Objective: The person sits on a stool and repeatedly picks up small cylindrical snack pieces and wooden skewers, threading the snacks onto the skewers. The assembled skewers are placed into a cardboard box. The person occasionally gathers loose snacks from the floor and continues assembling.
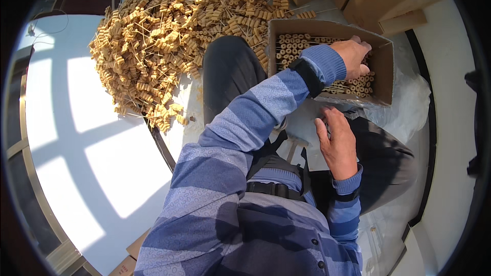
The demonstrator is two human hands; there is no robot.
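Note:
My left hand [352,57] reaches across into an open cardboard box [383,71] in front of me on the right. Its fingers are curled over the box's contents; the fingertips are partly hidden, so what they grip does not show. Inside the box lie rows of tan spiral pieces on thin sticks [292,46], their round, holed ends facing up. My right hand [338,145] is just below the box's near side, above my bent leg. Its thumb and fingers are apart, with nothing seen between them.
A large heap of the same stick pieces [174,36] spreads at the far left and centre. More cardboard boxes [378,0] stand behind the open box. Clear plastic sheeting [409,102] lies to its right. A white sunlit panel [76,138] extends along the left.

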